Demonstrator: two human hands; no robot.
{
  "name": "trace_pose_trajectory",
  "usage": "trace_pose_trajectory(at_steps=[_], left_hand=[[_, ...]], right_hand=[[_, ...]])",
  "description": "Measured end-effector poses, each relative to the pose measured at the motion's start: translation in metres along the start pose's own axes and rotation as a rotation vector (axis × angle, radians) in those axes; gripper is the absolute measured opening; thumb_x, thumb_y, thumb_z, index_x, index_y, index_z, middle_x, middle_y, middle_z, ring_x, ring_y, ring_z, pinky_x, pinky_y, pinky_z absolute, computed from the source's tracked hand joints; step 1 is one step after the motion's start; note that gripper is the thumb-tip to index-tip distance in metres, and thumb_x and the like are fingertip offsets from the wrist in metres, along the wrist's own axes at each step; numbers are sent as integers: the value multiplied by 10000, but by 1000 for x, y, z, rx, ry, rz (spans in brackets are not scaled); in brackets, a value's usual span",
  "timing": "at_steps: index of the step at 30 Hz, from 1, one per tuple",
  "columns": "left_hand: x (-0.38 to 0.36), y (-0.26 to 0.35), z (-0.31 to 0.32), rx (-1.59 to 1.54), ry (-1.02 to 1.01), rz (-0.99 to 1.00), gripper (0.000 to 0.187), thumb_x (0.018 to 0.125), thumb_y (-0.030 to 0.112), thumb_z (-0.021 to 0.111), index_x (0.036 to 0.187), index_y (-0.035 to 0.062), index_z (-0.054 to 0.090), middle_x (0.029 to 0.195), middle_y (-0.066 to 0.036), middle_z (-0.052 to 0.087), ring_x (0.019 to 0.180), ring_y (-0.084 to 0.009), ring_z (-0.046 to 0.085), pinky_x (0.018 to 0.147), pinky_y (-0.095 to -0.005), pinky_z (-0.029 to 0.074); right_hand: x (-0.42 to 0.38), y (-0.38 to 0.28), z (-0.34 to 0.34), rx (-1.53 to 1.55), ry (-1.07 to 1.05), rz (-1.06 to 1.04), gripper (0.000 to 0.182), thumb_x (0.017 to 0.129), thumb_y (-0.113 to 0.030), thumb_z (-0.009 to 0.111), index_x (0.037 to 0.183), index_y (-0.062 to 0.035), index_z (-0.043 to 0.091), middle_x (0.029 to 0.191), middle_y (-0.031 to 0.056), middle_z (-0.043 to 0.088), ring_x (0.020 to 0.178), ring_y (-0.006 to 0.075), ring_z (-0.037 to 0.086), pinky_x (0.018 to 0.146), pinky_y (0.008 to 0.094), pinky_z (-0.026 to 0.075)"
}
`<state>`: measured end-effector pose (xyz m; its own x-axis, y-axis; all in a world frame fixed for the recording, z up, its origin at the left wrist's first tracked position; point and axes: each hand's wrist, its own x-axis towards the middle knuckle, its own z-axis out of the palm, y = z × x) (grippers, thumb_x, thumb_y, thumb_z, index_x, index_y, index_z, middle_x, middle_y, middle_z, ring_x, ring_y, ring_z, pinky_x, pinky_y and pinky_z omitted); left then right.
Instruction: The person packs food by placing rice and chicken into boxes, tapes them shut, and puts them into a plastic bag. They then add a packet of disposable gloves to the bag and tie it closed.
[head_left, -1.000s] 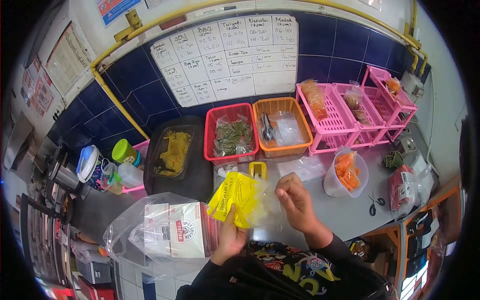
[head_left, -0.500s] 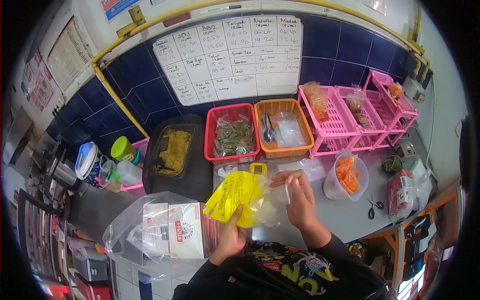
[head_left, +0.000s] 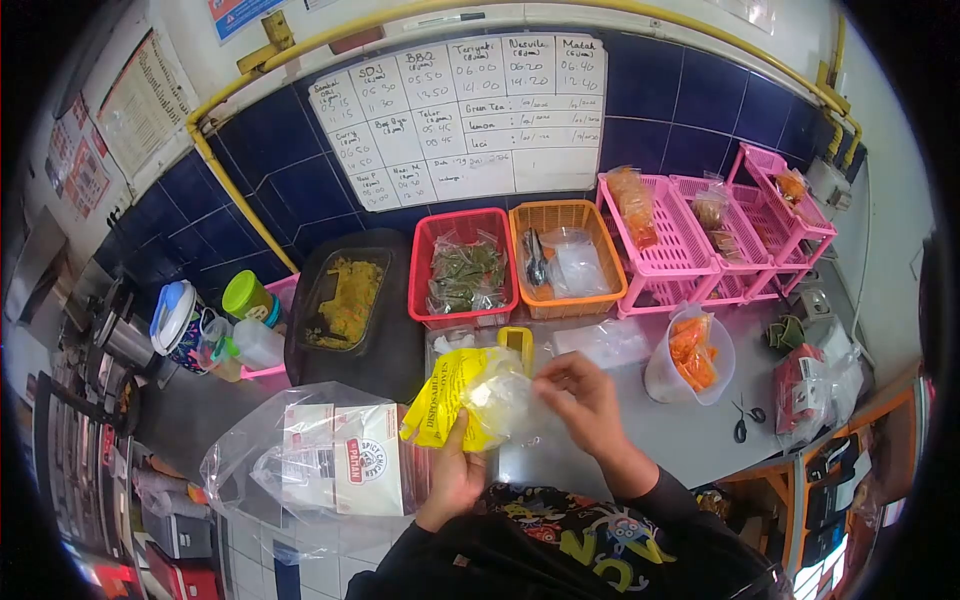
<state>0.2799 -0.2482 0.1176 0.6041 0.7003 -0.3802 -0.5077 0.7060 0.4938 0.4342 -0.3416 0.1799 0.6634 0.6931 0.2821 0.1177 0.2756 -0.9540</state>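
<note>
My left hand grips a yellow packet printed "DISPOSABLE GLOVES", with the thumb across its front. Crumpled clear plastic gloves bulge from the packet's right side. Beside them, my right hand is closed in a pinch at the edge of the thin clear plastic; the exact fold between its fingertips is hard to make out. Behind the packet stands a yellow-rimmed object, partly hidden. Clear plastic bags lie flat on the grey counter beyond my right hand.
Left of my hands, a large clear bag holds printed boxes. Behind are a black food tray, a red basket and an orange basket. A white tub, scissors and pink racks stand or lie rightward.
My right hand has drawn slightly down and left, its fingers curling into a pinch. The packet has tilted more upright, and the clear plastic has bunched up at its right side.
</note>
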Motion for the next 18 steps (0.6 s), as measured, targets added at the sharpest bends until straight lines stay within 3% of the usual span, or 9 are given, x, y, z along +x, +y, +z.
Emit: trace_pose_trajectory(at_steps=[1,2,7,11,13,18], left_hand=[[-2,-1,1,19,-14,-13,405,935,118,574,1311,63,431,1267,-87,562,1136,-205,572,954,-345,495],[-2,-3,0,19,-13,-14,405,935,118,574,1311,63,431,1267,-87,562,1136,-205,572,954,-345,495],[-6,-5,2,23,-24,-62,393,960,132,531,1328,53,418,1291,-96,547,1147,-209,564,971,-363,481],[1,-8,-8,-31,-73,-94,388,972,150,509,1334,46,412,1297,-98,543,1152,-216,560,984,-375,467],[5,-8,-11,-54,-62,-106,384,977,163,499,1331,41,411,1290,-101,548,1149,-225,560,988,-386,460],[12,-9,-15,-48,-89,-131,370,979,180,498,1313,38,421,1273,-109,556,1146,-231,561,985,-391,458]], right_hand=[[-1,-3,2,-284,-88,-8,97,911,-48,599,968,30,605,877,49,642,809,97,597,760,250,481],[-2,3,1,-284,-88,-7,97,911,-48,599,968,30,605,877,49,642,809,97,597,760,250,481],[-1,7,0,17,-67,1,158,948,-107,564,872,16,627,848,-18,566,744,50,502,640,201,404],[-1,-6,-2,51,-81,-54,140,953,-107,556,883,-3,619,825,-36,536,718,50,488,617,196,378],[-3,-10,-2,486,-103,172,139,972,-128,519,914,-33,603,827,-27,548,730,56,513,667,215,417],[0,12,-12,541,-138,189,178,992,-182,472,978,-49,589,887,21,608,763,101,583,707,282,481]])
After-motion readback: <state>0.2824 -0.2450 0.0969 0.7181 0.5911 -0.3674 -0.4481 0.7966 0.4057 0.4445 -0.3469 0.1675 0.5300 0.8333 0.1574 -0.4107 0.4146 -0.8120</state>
